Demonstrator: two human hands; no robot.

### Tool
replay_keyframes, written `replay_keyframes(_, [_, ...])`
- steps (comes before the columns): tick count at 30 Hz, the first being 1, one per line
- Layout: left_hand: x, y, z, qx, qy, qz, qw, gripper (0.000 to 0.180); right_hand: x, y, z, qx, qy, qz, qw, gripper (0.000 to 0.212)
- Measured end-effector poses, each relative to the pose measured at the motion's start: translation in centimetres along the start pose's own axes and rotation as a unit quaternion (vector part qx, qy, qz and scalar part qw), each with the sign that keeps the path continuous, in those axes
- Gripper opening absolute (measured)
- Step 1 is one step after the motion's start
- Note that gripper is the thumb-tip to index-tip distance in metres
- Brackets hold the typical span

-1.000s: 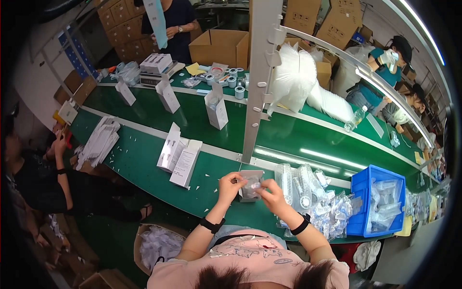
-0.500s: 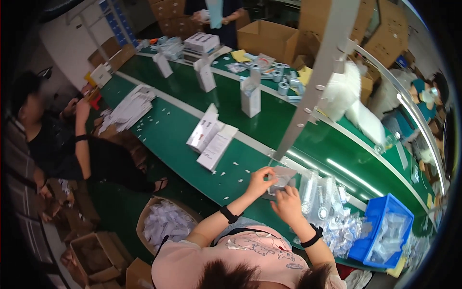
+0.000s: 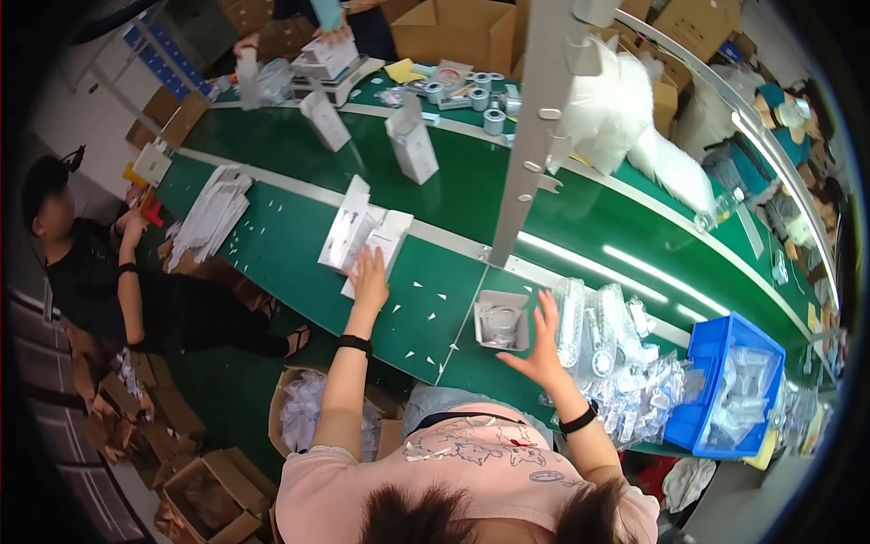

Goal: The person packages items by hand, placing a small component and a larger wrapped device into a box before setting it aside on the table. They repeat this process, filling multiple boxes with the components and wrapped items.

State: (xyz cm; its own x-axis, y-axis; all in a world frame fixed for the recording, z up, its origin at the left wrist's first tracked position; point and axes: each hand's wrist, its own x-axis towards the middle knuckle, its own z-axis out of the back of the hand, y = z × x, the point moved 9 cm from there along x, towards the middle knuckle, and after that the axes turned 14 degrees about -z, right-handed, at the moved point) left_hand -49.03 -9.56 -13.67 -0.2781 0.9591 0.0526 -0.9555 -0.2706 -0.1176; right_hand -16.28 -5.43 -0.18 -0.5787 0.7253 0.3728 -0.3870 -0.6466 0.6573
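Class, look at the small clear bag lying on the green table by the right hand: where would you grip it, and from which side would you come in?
Probably by its near edge, coming from the right hand side. The clear bag lies flat on the green table, so a thumb-and-finger pinch at the rim suits it. The pile of packets crowds its far right; the left hand rests on white cartons.

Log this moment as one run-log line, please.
left hand: open, on white flat cartons | right hand: open, beside small tray | surface: green table
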Motion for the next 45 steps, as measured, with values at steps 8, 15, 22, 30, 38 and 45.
replay_keyframes(8, [-4.7, -9.6, 1.1, -0.072, 0.132, -0.024, 0.988, 0.082, 0.4, -9.8, -0.3, 0.217, 0.087, -0.280, 0.931, 0.097])
replay_keyframes(15, [-3.1, -12.1, 0.7, -0.150, 0.132, 0.033, 0.979, 0.097, 10.9, -18.8, 9.7, 0.405, -0.209, -0.284, 0.844, 0.084])
replay_keyframes(22, [-2.8, -15.1, -1.2, -0.104, 0.140, -0.037, 0.984, 0.105, 17.4, -29.4, 7.4, 0.221, -0.288, -0.296, 0.883, 0.084])
replay_keyframes(30, [-2.3, -10.7, -0.8, -0.217, 0.112, -0.041, 0.969, 0.095, 10.0, -23.4, 5.5, -0.084, -0.102, -0.266, 0.955, 0.052])
replay_keyframes(38, [0.7, -11.9, -0.1, -0.296, 0.140, -0.090, 0.941, 0.087, -2.7, -21.7, -1.6, -0.247, 0.133, -0.452, 0.847, 0.054])
replay_keyframes(45, [0.9, -7.3, -6.5, -0.336, 0.145, -0.111, 0.924, 0.085, -2.2, -20.2, -3.8, -0.204, 0.080, -0.396, 0.892, 0.064])
